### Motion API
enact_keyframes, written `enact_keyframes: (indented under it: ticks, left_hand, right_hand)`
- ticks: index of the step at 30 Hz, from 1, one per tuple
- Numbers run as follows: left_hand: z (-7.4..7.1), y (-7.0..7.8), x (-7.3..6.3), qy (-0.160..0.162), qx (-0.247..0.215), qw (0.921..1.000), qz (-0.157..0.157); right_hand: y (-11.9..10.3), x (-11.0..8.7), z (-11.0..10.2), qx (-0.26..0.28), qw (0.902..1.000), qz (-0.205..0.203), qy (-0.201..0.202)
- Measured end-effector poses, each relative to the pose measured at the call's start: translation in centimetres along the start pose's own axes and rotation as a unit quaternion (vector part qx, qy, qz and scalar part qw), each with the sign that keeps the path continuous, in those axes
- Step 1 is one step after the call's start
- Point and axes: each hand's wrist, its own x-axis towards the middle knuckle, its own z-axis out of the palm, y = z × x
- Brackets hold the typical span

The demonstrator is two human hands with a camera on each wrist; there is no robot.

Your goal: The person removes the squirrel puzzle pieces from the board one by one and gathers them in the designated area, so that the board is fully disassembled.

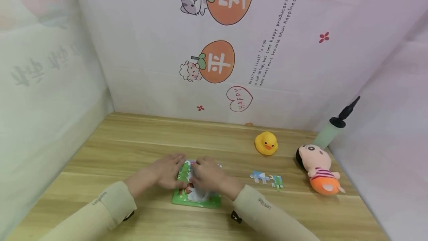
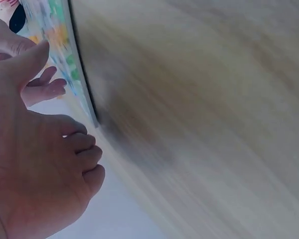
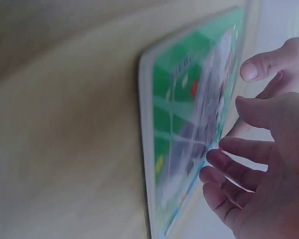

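A picture jigsaw puzzle (image 1: 196, 203) with a green border lies flat on the wooden table in front of the person. The left hand (image 1: 168, 171) rests along its left side, the thumb reaching over the picture. Over the upper right part is the right hand (image 1: 211, 176), its fingertips at the puzzle's surface and hiding part of it. In the right wrist view, the right hand's fingers (image 3: 239, 172) are loosely bent over the puzzle (image 3: 164, 79), with no loose piece showing between them. The left wrist view shows the left hand (image 2: 45, 164) beside the puzzle's edge.
To the right lie two loose jigsaw pieces, a blue one (image 1: 259, 176) and a green one (image 1: 276, 182). A yellow rubber duck (image 1: 266, 143) sits behind them. Farther right are a plush doll (image 1: 319, 170) and a hand pump (image 1: 329, 134). A printed cloth (image 1: 150, 66) hangs behind the table.
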Motion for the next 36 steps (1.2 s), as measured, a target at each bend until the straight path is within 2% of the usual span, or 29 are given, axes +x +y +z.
enact_keyframes:
  ticks: [4, 10, 18, 23, 30, 36]
  left_hand:
    - [0.5, 0.2, 0.0, -0.015, -0.003, 0.9999, -0.004]
    - [0.9, 0.7, 0.0, -0.013, -0.005, 0.9998, -0.015]
    - [0.7, 0.5, 0.0, -0.016, -0.005, 0.9997, -0.019]
    - [0.6, 0.4, 0.1, -0.004, -0.013, 0.9997, -0.020]
    - [0.7, 0.2, 0.3, 0.002, -0.032, 0.9992, -0.022]
    - [0.9, 0.0, 0.5, 0.006, -0.042, 0.9989, -0.022]
  right_hand:
    - [-0.6, -0.2, 0.6, -0.012, 0.9998, 0.000, -0.018]
    - [-1.1, -0.3, 1.1, -0.019, 0.9998, 0.008, 0.005]
    - [-0.9, 0.7, 1.6, 0.052, 0.9978, 0.041, -0.005]
    - [-0.7, 1.0, 1.4, 0.092, 0.9930, 0.073, -0.017]
    - [-0.7, 1.3, 1.3, 0.111, 0.9892, 0.094, -0.020]
    - [-0.7, 1.3, 1.1, 0.121, 0.9874, 0.101, -0.007]
